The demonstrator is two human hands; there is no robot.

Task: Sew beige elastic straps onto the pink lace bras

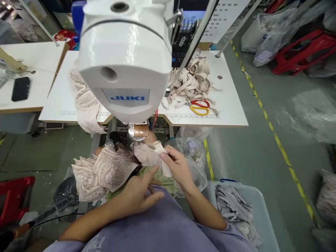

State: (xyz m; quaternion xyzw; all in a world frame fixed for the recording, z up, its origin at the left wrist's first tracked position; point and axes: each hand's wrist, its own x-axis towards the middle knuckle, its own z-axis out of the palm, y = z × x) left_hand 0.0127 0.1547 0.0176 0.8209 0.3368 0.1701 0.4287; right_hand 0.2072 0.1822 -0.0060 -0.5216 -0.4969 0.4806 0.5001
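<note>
My right hand [179, 165] pinches the end of a pale pink bra band [149, 152] between thumb and fingers, close below the sewing machine head. My left hand [141, 194] is held in front of my body with its fingers apart and holds nothing. A lace bra [111, 168] in the same pale pink lies across my lap beside the left hand. Green cloth [166, 182] shows beneath both hands. The white JUKI sewing machine [126, 70] rises above, and its needle area is hidden from this angle.
On the machine table [228, 108] lie a heap of beige straps [194, 78], scissors [201, 106] with red and yellow handles, and another lace piece [88, 105]. At my right stands a light blue bin [265, 217] of grey strips. A phone [21, 88] rests on the left table.
</note>
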